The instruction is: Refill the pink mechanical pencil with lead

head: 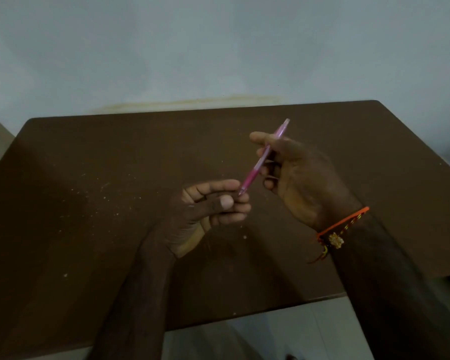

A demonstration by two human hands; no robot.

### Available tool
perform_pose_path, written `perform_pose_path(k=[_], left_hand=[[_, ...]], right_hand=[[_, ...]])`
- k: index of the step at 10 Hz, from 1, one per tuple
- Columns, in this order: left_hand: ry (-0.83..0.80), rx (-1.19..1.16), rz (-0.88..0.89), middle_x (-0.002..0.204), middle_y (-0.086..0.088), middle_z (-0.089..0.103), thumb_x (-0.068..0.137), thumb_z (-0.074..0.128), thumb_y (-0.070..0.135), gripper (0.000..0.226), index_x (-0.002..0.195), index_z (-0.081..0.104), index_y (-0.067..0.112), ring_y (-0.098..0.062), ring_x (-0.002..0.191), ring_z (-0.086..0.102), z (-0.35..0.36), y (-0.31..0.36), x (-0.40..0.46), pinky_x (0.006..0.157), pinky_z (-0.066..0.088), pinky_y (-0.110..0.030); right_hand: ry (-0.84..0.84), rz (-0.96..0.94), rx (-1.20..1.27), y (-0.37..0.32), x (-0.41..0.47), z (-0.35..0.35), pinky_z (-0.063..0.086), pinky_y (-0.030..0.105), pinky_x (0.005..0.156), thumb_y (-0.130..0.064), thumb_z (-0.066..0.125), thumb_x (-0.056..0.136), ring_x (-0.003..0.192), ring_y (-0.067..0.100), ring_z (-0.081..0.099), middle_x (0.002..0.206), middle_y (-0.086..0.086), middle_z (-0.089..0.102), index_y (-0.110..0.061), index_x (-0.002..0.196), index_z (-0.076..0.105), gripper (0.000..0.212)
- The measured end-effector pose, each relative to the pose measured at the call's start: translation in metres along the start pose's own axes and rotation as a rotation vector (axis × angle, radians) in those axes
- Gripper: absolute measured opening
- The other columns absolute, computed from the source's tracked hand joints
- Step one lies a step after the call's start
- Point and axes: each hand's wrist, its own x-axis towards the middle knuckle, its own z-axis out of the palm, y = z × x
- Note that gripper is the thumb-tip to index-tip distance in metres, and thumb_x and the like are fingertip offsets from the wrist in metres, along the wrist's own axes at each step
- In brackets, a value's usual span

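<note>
The pink mechanical pencil (260, 159) is held slanted above the brown table, its cap end up to the right and its tip down to the left. My right hand (296, 178) grips the pencil's upper half between thumb and fingers. My left hand (213, 206) is curled at the pencil's tip, fingertips pinched together right at the point. Whether a lead is between those fingers is too small to tell. No lead case shows.
The brown table (89, 203) spans the view, dotted with pale specks and crumbs. A pale wall (218, 48) rises behind it. An orange thread bracelet (340, 227) circles my right wrist. Light floor (283, 333) shows below the table's near edge.
</note>
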Motion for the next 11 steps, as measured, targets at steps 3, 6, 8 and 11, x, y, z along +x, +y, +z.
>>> perform_pose_path(k=[3, 6, 8, 11], left_hand=[[0.494, 0.245, -0.003, 0.081, -0.010, 0.081, 0.089, 0.078, 0.011, 0.007, 0.096, 0.078, 0.011, -0.016, 0.069, 0.079, -0.055, -0.012, 0.022, 0.058, 0.062, -0.025], [0.681, 0.367, -0.053, 0.085, -0.012, 0.075, 0.092, 0.075, 0.009, 0.008, 0.100, 0.074, 0.007, -0.020, 0.075, 0.073, -0.055, -0.023, 0.029, 0.065, 0.062, -0.032], [0.701, 0.391, -0.063, 0.085, -0.010, 0.075, 0.092, 0.075, 0.011, 0.004, 0.095, 0.074, 0.013, -0.018, 0.074, 0.074, -0.056, -0.024, 0.031, 0.063, 0.062, -0.029], [0.702, 0.567, 0.044, 0.103, -0.003, 0.078, 0.097, 0.070, 0.025, 0.021, 0.116, 0.075, 0.020, -0.016, 0.094, 0.073, -0.059, -0.034, 0.036, 0.084, 0.062, -0.036]], right_hand=[[0.130, -0.042, -0.759, 0.030, 0.025, -0.001, 0.053, 0.019, 0.054, -0.028, 0.071, 0.087, 0.064, 0.007, 0.068, 0.083, 0.001, 0.072, -0.023, 0.098, 0.066, 0.013], [0.195, 0.023, -1.007, 0.084, 0.051, -0.005, 0.047, 0.021, 0.053, -0.026, 0.075, 0.084, 0.059, 0.005, 0.061, 0.071, -0.006, 0.070, -0.022, 0.088, 0.077, 0.006], [0.257, -0.021, -1.112, 0.100, 0.053, 0.002, 0.046, 0.025, 0.064, -0.030, 0.071, 0.085, 0.075, 0.016, 0.067, 0.083, 0.003, 0.076, -0.025, 0.085, 0.080, 0.010], [0.280, -0.102, -1.166, 0.104, 0.045, -0.001, 0.051, 0.031, 0.062, -0.045, 0.053, 0.095, 0.071, 0.016, 0.063, 0.078, 0.004, 0.071, -0.018, 0.087, 0.075, 0.036]])
